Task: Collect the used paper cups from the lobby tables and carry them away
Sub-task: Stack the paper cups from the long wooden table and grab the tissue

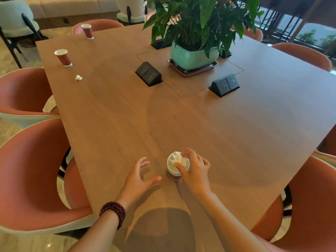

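Terracotta chairs (34,180) ring a wooden table (218,133).

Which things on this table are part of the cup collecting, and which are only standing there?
For the job: stacked cups with paper wad pinched by the right hand; near red cup; far red cup; loose tissue ball, probably; open left hand.
Just there: potted plant; nearer socket box; farther socket box; chairs.

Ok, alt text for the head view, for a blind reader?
Right hand pinches a wad in the top of a cup stack on the table; left hand hovers open beside it. Far left sit a near cup, a far cup and a second wad.
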Motion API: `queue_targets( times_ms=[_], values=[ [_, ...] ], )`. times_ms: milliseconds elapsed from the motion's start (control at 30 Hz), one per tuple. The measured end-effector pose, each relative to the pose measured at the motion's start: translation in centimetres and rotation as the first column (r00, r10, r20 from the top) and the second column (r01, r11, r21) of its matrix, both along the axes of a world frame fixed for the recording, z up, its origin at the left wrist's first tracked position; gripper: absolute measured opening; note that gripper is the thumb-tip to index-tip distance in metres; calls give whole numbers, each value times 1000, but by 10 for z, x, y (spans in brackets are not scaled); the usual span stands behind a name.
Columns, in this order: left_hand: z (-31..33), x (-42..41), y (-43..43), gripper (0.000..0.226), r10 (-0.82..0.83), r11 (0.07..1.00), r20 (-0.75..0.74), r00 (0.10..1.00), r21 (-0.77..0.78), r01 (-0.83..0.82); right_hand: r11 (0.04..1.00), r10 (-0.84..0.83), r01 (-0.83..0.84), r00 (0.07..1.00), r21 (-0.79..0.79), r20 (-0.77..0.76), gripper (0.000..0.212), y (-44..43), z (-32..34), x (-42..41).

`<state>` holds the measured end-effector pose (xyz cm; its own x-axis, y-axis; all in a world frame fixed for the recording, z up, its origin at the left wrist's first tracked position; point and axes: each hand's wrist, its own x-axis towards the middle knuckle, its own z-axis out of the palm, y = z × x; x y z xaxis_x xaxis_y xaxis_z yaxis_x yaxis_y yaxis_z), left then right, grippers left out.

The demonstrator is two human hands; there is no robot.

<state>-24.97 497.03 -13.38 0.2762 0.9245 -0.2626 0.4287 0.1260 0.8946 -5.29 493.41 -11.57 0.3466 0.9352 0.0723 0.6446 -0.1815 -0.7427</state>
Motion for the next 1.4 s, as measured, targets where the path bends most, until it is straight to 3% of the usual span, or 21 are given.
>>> queue_targets(
  times_ms=[100, 267, 333, 567, 833, 1200, 1400],
  values=[
    [-1, -1, 2, 104, -1, 1000, -3, 1000, -10, 1, 1000, -8, 8, 1000, -27, 12, 52, 1, -3, 0],
    [0, -1, 3, 94, -11, 1000, -19, 1000, -11, 11, 990, -1, -17, 992, -143, -124, 103, -2, -13, 2],
    [0, 0, 2, 95, 1, 1000, -12, 1000, -14, -1, 981, 11, -49, 980, -188, -197, 113, -4, -20, 2],
    [-4, -2, 1, 67, 29, 999, -38, 999, -17, -30, 981, 17, -68, 962, -181, -272, 93, -2, -34, -1],
    [-1, -8, 0, 68, 86, 996, -62, 994, 30, -84, 987, 57, -97, 958, -129, -281, 87, 9, -23, -7],
    [32, -65, -28, 63, 276, 957, 48, 960, 80, -279, 941, 335, -337, 914, 30, -230, 88, 31, 34, -78],
    [42, -126, -54, 66, 391, 902, 61, 918, 173, -396, 886, 453, -463, 854, 25, -258, 91, 21, 56, -143]
  ],
)
